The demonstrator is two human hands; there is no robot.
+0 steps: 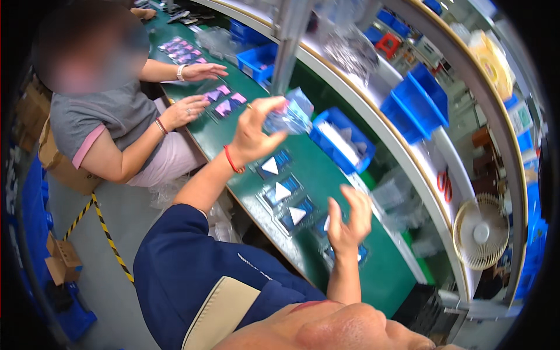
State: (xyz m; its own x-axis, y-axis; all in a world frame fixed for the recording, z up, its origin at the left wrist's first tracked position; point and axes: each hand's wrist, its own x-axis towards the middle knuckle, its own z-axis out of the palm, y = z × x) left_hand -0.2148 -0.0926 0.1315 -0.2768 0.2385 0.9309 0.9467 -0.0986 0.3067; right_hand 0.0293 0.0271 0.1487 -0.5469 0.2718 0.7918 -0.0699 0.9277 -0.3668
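Observation:
My left hand (255,131), with a red cord at the wrist, is raised over the green table. Between its thumb and fingers is a crumpled clear plastic bag (290,114) with bluish and pink tints; its contents cannot be made out. Closer to me, my right hand (351,221) hovers with thumb and fingers apart, holding nothing. Between the hands lie flat dark-blue packs with white triangles, such as one pack (297,216) in the middle. More packs lie under my right hand and are partly hidden by it.
A blue bin (342,140) with white pieces stands at the table's far edge. Left of me a co-worker (116,116) reaches over pink and dark packs (223,100). Another blue bin (258,61) sits beyond them. A metal post (287,46) and a fan (481,231) stand along the shelving.

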